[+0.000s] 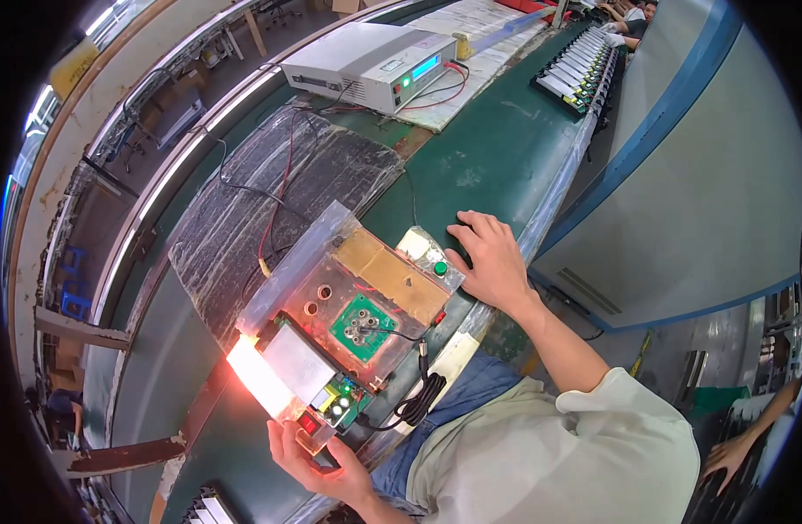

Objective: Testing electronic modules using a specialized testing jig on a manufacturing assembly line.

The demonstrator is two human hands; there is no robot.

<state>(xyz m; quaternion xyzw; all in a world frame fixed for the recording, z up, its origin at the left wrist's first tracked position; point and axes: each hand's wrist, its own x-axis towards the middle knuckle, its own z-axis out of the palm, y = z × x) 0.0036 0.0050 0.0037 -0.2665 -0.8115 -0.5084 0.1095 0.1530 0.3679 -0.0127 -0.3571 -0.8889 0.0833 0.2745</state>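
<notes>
A test fixture (318, 278) with a reddish clear top lies before me. At its near left corner, my left hand (318, 472) has its thumb and fingers on either side of a small block with a red rocker switch (307, 423). Beside that block sits a power supply unit (300, 364) with a pale metal cover and an exposed green circuit board end. My right hand (493, 262) rests with fingers spread on the green bench, its thumb by a small box with a green push button (440, 268). A square green board (363, 327) with round metal contacts is set in the fixture.
A bright lamp (259, 375) glows left of the unit. A coiled black cable (421, 400) lies along the near edge. Behind stands a grey bench instrument (375, 65) with wires. Rows of similar units (580, 70) lie far right, near a co-worker's gloved hands. A grey partition (689, 175) flanks the bench.
</notes>
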